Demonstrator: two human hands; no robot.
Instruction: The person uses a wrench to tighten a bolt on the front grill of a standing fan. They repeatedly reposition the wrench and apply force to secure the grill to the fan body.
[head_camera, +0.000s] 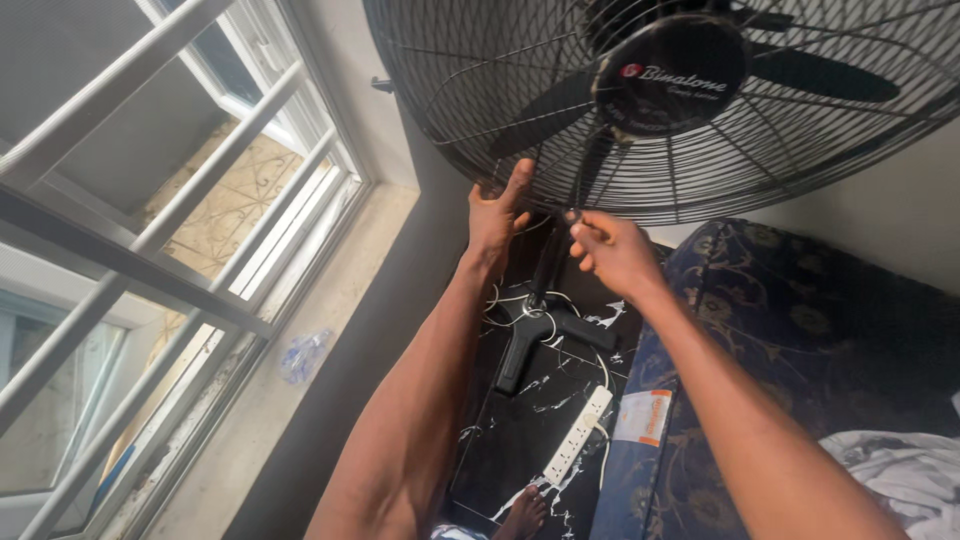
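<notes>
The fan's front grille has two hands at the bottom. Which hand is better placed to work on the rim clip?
Probably the right hand: its fingers pinch at the bottom rim of the fan grille, while the left hand only braces the wires beside it.

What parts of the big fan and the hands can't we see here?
Head view:
- Fan: top and right side cut off by the picture's edges.
- Right hand: fingertips curl out of sight; whatever they pinch is too small to tell.
- Fan stand: pole mostly hidden behind the hands.
- Left hand: palm faces away.
</notes>
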